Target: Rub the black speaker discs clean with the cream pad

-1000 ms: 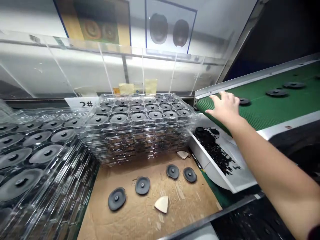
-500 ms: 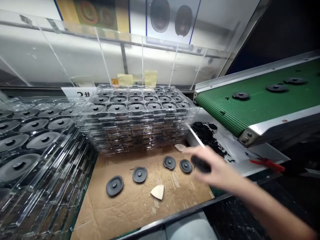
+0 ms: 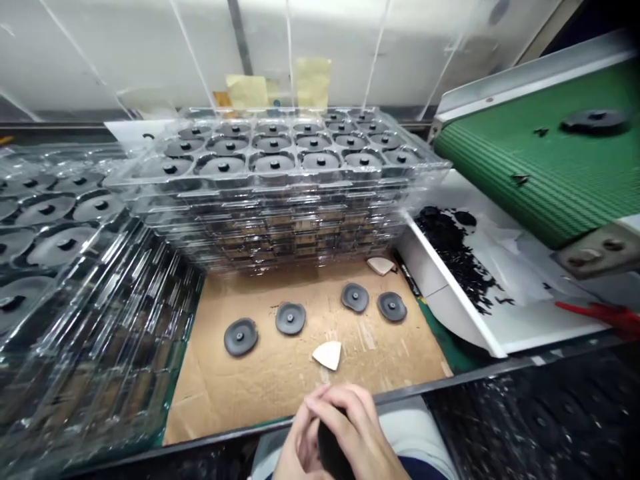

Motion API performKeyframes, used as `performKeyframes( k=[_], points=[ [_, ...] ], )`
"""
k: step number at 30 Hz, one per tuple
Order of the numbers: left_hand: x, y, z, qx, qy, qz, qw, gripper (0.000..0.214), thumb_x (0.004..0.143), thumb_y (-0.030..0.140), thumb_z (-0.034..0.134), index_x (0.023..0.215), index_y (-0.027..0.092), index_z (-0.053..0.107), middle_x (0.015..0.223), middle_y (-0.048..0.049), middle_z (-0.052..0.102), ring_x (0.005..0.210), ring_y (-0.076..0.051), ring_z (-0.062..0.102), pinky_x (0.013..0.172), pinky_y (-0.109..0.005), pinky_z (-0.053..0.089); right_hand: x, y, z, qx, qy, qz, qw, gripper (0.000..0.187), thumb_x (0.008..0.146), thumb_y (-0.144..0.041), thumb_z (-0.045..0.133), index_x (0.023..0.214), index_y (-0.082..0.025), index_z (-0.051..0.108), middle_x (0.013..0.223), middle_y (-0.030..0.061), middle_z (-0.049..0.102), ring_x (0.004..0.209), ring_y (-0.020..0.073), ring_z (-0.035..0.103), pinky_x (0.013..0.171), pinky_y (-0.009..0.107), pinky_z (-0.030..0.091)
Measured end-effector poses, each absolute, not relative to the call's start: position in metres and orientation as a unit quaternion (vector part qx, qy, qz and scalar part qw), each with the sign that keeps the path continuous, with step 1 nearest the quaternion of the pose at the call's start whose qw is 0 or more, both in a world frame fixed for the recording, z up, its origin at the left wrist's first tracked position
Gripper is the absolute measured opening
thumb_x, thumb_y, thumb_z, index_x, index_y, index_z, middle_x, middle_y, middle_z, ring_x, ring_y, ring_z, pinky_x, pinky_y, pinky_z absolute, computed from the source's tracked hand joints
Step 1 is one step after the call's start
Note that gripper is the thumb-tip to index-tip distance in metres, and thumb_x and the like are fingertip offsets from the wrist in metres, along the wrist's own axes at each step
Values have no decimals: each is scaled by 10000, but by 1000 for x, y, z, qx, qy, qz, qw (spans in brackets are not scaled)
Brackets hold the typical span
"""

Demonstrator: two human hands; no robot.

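Observation:
In the head view, my two hands meet at the bottom middle, in front of the table edge. My right hand (image 3: pixel 363 427) curls its fingers round a black disc-shaped part (image 3: pixel 331 450). My left hand (image 3: pixel 296 445) is closed against the other side of the same part, its fingertips touching those of the right. Most of the part is hidden between the hands. Beyond them a white triangular pad (image 3: pixel 328 355) lies on a brown cardboard sheet (image 3: pixel 210 400). Several similar dark discs with a central stud, such as one disc (image 3: pixel 241 337), lie spread across the cardboard.
Stacked clear plastic trays (image 3: pixel 280 177) full of discs stand behind, with another tray stack (image 3: pixel 100 267) at left. At right are a white bin (image 3: pixel 450 293) with black scraps, red-handled pliers (image 3: pixel 600 313) and a green conveyor belt (image 3: pixel 550 160) carrying a disc. A second white pad (image 3: pixel 381 265) lies near the bin.
My right hand has come back from the right side with the dark disc to the bottom middle. My left hand has come into view and meets it. The view has tilted down and moved closer.

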State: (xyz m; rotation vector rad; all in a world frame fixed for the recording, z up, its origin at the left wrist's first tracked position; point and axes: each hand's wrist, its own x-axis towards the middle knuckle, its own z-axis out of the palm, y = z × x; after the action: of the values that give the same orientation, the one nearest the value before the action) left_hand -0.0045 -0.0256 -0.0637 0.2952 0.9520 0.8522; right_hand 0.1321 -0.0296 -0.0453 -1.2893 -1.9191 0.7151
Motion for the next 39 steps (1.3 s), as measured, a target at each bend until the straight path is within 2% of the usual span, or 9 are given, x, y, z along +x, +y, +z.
performKeyframes(
  k=[2,4,10,13,17,22,26,37,39],
  points=[
    [-11,-21,-56,88,437,418,792,636,441,396,856,1039,260,691,1133,-97,684,1169,-349,541,1042,-462,360,141,-20,-48,-477,-767,285,322,637,817,-456,583,1374,-249,352,1272,134,511,1201,294,480,961,432,450],
    [-17,-14,-47,44,410,451,792,590,518,429,814,1070,279,670,1189,-78,655,1114,-347,581,993,-496,415,150,-8,-53,-510,-757,280,298,641,763,-487,636,1299,-206,422,1349,167,435,1251,320,428,958,465,448],
    [-30,9,-37,29,378,518,767,474,660,387,745,1113,294,641,1227,-58,645,1161,-275,564,1058,-409,368,152,18,-99,-588,-716,244,286,126,828,-226,580,948,-216,617,1177,112,587,1070,286,523,880,511,468],
    [-30,16,-37,36,392,522,756,519,625,384,771,1118,292,635,1203,-56,659,1132,-278,585,1049,-416,381,151,23,-105,-582,-713,240,308,147,850,-214,552,970,-206,636,1085,105,626,1010,260,548,857,471,480],
    [-22,21,-35,43,414,531,738,609,566,389,807,1134,278,618,1196,-85,651,1120,-306,588,1011,-445,421,152,30,-65,-568,-711,239,339,275,854,-254,557,1122,-238,612,1041,79,610,985,229,552,833,412,489],
    [-12,21,-29,26,430,537,726,630,466,333,860,1059,296,651,1136,-48,673,1044,-255,628,911,-330,498,134,32,-7,-459,-765,220,394,292,767,-105,580,1013,-213,693,983,74,550,909,187,521,772,311,508],
    [-11,17,-25,15,435,539,721,663,393,303,883,1020,300,667,1096,-24,690,982,-216,649,826,-253,527,129,31,-2,-475,-761,210,389,279,758,-85,572,973,-201,707,920,76,556,844,179,530,706,301,522],
    [-15,9,-23,40,410,525,745,658,423,355,868,1047,324,665,1140,-37,670,1067,-295,608,960,-401,463,133,20,-1,-456,-768,216,396,291,748,-76,590,975,-218,704,947,78,565,877,187,533,707,306,535],
    [-16,5,-23,46,398,514,758,641,462,368,854,1072,323,662,1161,-44,661,1096,-293,590,927,-362,484,136,26,-1,-444,-774,225,392,283,768,-80,575,967,-232,707,949,72,578,890,186,536,723,314,532]
  ],
)
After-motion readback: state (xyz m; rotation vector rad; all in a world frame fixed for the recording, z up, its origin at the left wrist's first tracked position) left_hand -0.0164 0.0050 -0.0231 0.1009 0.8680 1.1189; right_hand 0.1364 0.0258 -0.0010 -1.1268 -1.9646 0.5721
